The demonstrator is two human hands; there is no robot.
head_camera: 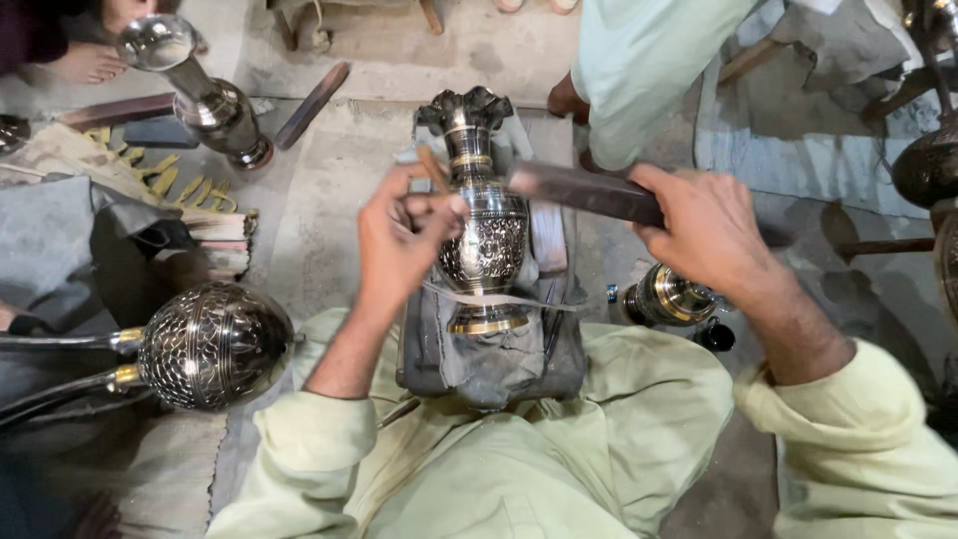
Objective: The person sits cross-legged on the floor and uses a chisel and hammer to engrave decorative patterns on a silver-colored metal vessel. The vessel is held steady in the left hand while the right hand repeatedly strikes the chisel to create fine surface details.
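Note:
An engraved metal vase (483,215) with a scalloped dark rim stands upright on a grey cloth-padded rest (489,354) between my knees, strapped by a thin band. My left hand (401,240) pinches a small chisel-like tool (436,172) against the vase's neck. My right hand (704,232) grips a dark flat wooden mallet bar (584,190), held level just right of the vase's neck.
A round engraved metal ball on rods (212,344) lies at left. A silver goblet-shaped vase (205,100) stands at back left. A small metal pot (667,296) sits right of the rest. Another person's knee in pale cloth (639,70) is at the back.

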